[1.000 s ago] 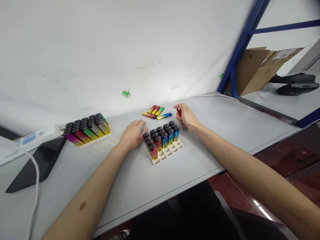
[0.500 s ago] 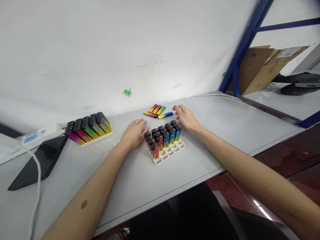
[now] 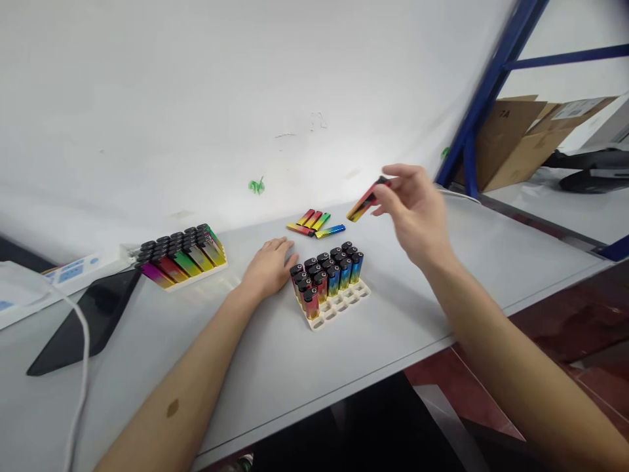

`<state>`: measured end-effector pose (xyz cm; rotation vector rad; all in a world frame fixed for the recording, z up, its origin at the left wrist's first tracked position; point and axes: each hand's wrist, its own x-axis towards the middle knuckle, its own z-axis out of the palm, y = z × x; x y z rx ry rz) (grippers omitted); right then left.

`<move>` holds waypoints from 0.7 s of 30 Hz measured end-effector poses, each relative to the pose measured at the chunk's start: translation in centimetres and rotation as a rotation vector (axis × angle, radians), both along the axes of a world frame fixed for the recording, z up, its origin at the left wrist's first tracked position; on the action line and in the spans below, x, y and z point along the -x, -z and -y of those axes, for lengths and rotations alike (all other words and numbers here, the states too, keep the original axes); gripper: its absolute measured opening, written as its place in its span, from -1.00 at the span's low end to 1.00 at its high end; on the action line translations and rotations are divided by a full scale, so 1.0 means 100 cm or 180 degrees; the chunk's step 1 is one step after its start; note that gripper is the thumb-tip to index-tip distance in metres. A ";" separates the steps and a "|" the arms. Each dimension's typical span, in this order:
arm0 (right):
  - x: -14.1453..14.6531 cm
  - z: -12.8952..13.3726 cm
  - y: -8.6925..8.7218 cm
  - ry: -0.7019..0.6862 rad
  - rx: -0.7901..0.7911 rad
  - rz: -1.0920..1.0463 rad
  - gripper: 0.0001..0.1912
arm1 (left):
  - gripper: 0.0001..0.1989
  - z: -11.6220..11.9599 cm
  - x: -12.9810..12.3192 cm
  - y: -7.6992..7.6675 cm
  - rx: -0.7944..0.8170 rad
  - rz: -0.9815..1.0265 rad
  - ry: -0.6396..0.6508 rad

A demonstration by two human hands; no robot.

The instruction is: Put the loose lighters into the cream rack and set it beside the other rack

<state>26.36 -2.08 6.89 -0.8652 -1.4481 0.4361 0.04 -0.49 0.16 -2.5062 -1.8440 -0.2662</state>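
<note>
My right hand [image 3: 415,210] is raised above the table, pinching a red-and-yellow lighter [image 3: 362,202] that tilts down to the left. Lying flat on the tabletop, my left hand [image 3: 268,267] has its fingers stretched out, close to the left side of a white slotted tray [image 3: 346,303]. Several upright lighters [image 3: 334,278], red and blue with black tops, stand in that tray, and its front slots are bare except for a red one at the left corner. Behind it, several loose lighters [image 3: 315,220] in red, green, yellow and blue lie near the wall.
A second tray [image 3: 199,277] packed with leaning colourful lighters [image 3: 181,255] sits on the left. Beside it are a power strip [image 3: 73,272], a black tablet-like slab [image 3: 95,318] and a white cable [image 3: 84,367]. A blue metal frame [image 3: 484,105] and cardboard boxes [image 3: 521,144] stand at the right.
My right hand has lifted off the table, moving up and to the right with the red-and-yellow lighter in its fingers. My left hand stays beside the tray. The view has shifted slightly.
</note>
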 end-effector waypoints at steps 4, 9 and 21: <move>0.002 0.055 -0.015 -0.0261 -0.0288 0.0344 -0.80 | -0.47 0.000 0.000 0.000 -0.0015 0.0013 0.0038; 0.016 0.084 0.003 -0.0748 -0.0193 0.1662 -0.82 | -0.45 -0.001 0.000 0.000 0.0014 0.0040 0.0004; 0.027 0.086 0.032 -0.0820 0.0008 0.2406 -0.83 | -0.47 -0.001 0.002 0.002 -0.0059 0.0081 0.0024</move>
